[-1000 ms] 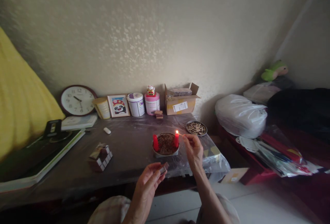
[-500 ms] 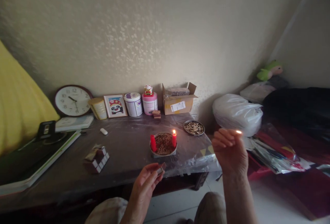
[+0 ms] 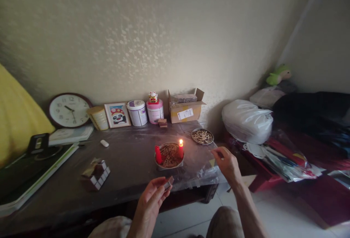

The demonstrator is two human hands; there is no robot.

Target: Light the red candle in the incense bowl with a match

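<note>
My left hand [image 3: 151, 199] is closed on a small matchbox [image 3: 168, 183], held in front of the table's near edge. Over the table's right corner my right hand [image 3: 228, 164] is pinched on a thin matchstick [image 3: 214, 151] that shows no flame. A round bowl [image 3: 168, 156] of brown matter stands on the plastic-covered table [image 3: 128, 157]. Two red candles stand in it: the right candle [image 3: 181, 150] burns, the left candle [image 3: 158, 154] is unlit. A metal dish of matchsticks [image 3: 202, 136] lies behind my right hand.
Along the wall stand a clock [image 3: 68, 109], a framed picture [image 3: 118, 114], tins [image 3: 137, 112] and a cardboard box [image 3: 184, 110]. A heap of small boxes [image 3: 95, 172] sits on the table's left part, books [image 3: 32, 172] further left. Bags [image 3: 247, 120] are piled at right.
My right hand drew the burning match away from the right candle, swung out to the right, then came down near the table corner; its flame is gone. The candle stays lit.
</note>
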